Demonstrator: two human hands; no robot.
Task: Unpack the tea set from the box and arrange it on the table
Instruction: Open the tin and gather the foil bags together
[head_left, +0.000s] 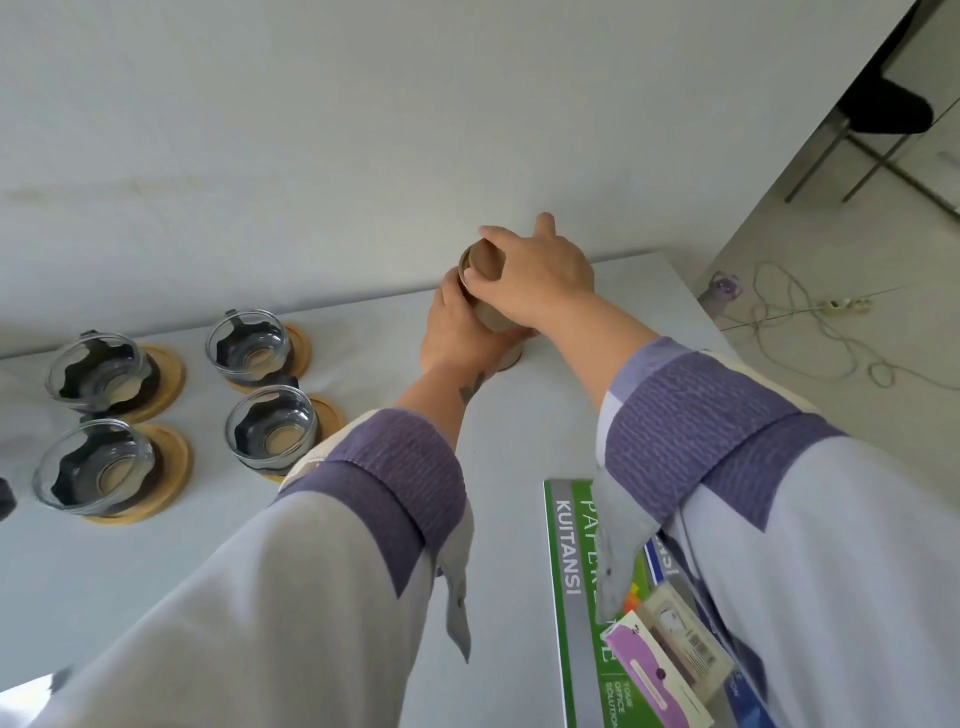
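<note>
Brown cylindrical canister (491, 312) stands at the far edge of the table (363, 519), by the wall, well right of the 4 glass cups (171, 395) w/ dark holders on round wooden coasters (169, 374). L hand (457, 338) wraps around the canister body, fingers closed on it; R hand (535, 275) clamps its lid (485, 262) from above, lid tilted. Green receipt book (576, 597) lies nearer the person than the canister, partly under the R sleeve (727, 467).

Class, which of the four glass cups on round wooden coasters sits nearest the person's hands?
The front-right glass cup, beside the left sleeve; the other three sit farther left or farther back.
</note>
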